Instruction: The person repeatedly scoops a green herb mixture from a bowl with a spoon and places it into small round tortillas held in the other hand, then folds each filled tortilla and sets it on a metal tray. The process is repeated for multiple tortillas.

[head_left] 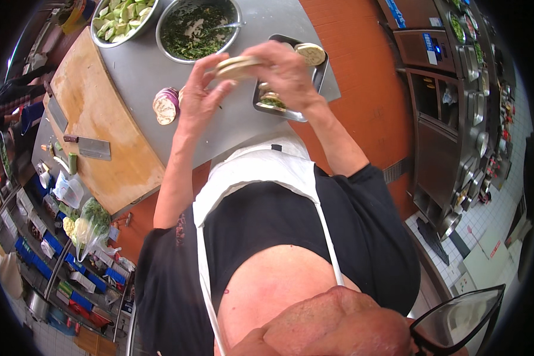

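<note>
Eggplant slices (237, 69) sit pinched between fingers (219, 93) of the left hand (199, 95) and right hand (288, 77) over a table (222, 132).

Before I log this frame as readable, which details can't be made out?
All in the head view:
- Pale slices: blurred; anything between them is unclear, as is whether the left grip pinches them.
- Metal tray: its middle is hidden by the right grip, so its full contents can't be counted.
- Bowl of green pieces: cut off by the top edge.
- Shelf items at far right: too small to identify.
</note>
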Available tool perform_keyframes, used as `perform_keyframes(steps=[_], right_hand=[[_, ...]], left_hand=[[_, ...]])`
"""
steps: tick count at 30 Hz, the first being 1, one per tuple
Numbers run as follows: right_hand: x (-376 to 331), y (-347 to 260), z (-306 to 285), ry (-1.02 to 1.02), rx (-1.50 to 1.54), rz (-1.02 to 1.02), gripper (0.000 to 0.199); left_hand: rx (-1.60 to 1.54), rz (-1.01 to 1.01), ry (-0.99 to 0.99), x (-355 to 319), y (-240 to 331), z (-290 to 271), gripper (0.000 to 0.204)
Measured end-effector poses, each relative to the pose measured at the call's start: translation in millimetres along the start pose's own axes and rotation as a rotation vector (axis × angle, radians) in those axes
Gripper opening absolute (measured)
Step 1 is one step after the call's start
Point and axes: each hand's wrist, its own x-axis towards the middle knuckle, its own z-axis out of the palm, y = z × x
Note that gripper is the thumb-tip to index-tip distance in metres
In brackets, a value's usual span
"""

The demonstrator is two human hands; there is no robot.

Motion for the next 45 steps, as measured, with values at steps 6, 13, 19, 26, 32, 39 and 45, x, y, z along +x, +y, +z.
perform_keyframes(steps=[6, 13, 19, 26, 32, 39, 45], right_hand=[[-73, 90, -82, 0.321, -0.373, 0.444, 0.026], [-81, 183, -74, 0.165, -0.741, 0.403, 0.032], [-52, 106, -40, 0.266, -0.733, 0.16, 0.027], [-15, 58, 146, -0.376, -0.31, 0.01, 0.029], [-27, 67, 196, -0.3, -0.421, -0.047, 0.033], [-50, 35, 166, -0.428, -0.081, -0.078, 0.028], [-39, 6, 119, -0.403, 0.205, 0.124, 0.036]], left_hand=[[0.131, -0.148, 0.021, -30, -27, -25, 0.059], [0.041, -0.294, 0.14, -102, -63, -78, 0.033], [-0.108, -0.566, 0.434, -153, -80, -99, 0.039], [-0.771, -0.629, 0.566, -121, -142, -90, 0.074], [-0.974, -0.581, 0.631, -96, -160, -85, 0.087], [-0.902, -0.555, 0.56, -127, -111, -62, 0.072], [-0.827, -0.406, 0.393, -99, -65, -44, 0.088]])
